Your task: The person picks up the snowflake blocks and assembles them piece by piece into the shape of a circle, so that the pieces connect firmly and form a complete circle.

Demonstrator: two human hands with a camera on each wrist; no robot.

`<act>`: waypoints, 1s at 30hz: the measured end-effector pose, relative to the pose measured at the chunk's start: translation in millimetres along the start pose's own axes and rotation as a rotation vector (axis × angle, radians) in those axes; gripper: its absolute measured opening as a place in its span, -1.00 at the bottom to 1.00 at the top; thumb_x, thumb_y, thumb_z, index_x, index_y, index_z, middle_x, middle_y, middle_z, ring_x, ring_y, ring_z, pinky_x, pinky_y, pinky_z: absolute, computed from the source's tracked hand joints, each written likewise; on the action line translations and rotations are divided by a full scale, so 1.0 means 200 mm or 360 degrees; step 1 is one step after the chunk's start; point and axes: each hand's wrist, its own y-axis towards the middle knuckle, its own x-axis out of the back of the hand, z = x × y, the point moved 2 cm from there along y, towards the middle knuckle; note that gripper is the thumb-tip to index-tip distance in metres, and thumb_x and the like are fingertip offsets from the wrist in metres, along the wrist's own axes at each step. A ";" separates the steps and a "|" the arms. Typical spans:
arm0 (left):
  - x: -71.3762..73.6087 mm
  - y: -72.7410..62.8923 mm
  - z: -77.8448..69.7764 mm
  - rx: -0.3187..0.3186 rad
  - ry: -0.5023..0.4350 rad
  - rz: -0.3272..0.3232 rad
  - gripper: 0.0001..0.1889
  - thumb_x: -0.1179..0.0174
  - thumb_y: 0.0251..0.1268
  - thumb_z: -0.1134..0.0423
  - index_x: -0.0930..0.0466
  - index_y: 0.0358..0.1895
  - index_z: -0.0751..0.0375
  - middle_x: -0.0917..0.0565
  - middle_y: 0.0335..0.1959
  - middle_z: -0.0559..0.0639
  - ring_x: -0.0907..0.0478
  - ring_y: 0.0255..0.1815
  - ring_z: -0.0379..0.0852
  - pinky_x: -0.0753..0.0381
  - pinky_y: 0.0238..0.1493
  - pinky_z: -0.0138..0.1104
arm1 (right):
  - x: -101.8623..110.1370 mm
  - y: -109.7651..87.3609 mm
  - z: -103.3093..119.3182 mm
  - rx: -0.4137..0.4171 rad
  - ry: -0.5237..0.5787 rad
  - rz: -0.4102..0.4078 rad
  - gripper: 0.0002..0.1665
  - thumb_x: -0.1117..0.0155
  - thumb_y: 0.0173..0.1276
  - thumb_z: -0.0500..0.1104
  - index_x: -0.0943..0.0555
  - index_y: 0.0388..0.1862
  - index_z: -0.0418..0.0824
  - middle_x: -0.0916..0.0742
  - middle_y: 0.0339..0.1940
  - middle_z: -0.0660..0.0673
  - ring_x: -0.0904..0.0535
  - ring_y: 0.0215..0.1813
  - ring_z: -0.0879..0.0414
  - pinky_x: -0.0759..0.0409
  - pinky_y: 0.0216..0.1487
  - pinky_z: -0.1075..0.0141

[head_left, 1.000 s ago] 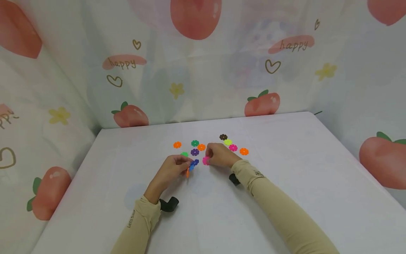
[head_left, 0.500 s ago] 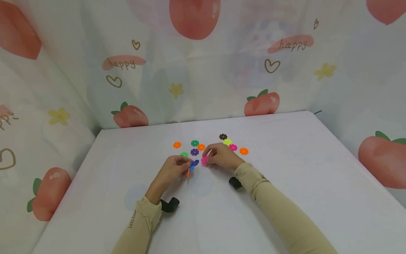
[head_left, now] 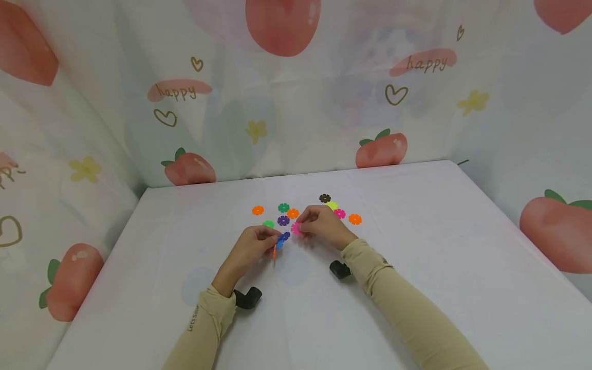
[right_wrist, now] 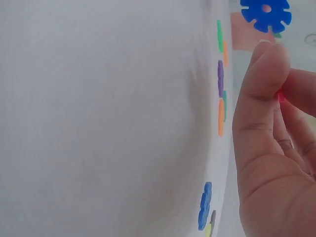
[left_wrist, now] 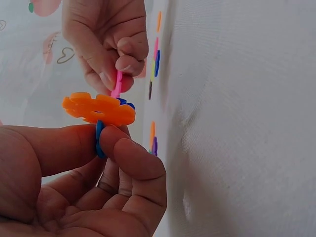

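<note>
My left hand pinches a light blue notched plastic snowflake disc between thumb and fingers. Joined to that disc are an orange disc and a dark blue disc. Above the table, my right hand pinches a pink snowflake disc, mostly covered by the fingertips in the right wrist view. In the left wrist view the pink disc is close to the dark blue one; whether they touch I cannot tell.
Loose discs lie flat on the white table beyond the hands: an orange one, a green one, a purple one, a brown one and several more. A printed curtain hangs behind.
My right hand has shifted slightly left and away from me, bringing the pink disc nearer the joined discs and off the table. The left hand has stayed almost still.
</note>
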 end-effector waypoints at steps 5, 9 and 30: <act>-0.01 0.01 0.00 -0.0001 0.0025 0.0008 -0.82 -0.21 0.61 0.37 -0.77 0.05 0.34 -0.74 -0.22 0.07 -0.57 -0.28 -0.06 -0.59 -0.20 -0.34 | -0.01 0.00 -0.01 -0.0019 0.0104 0.0019 -0.85 -0.36 0.51 -0.36 -0.68 -0.03 -0.43 -0.79 -0.24 -0.24 -0.78 -0.29 -0.04 -0.78 -0.09 0.19; -0.02 0.01 0.00 -0.0002 0.0029 0.0003 -0.84 -0.21 0.59 0.40 -0.76 0.03 0.34 -0.75 -0.21 0.06 -0.59 -0.27 -0.07 -0.61 -0.19 -0.35 | -0.03 -0.02 0.00 -0.0047 0.0184 0.0024 -0.85 -0.34 0.51 -0.37 -0.67 -0.03 -0.44 -0.80 -0.24 -0.25 -0.79 -0.29 -0.05 -0.78 -0.09 0.20; -0.01 0.00 -0.03 -0.0049 0.0024 -0.0031 -0.81 -0.19 0.61 0.41 -0.76 0.05 0.37 -0.79 -0.13 0.09 -0.63 -0.21 -0.04 -0.67 -0.09 -0.34 | -0.04 -0.06 0.04 0.0028 0.0276 0.0000 -0.81 -0.33 0.49 -0.38 -0.66 -0.01 -0.48 -0.78 -0.23 -0.27 -0.77 -0.32 0.02 -0.76 -0.18 0.25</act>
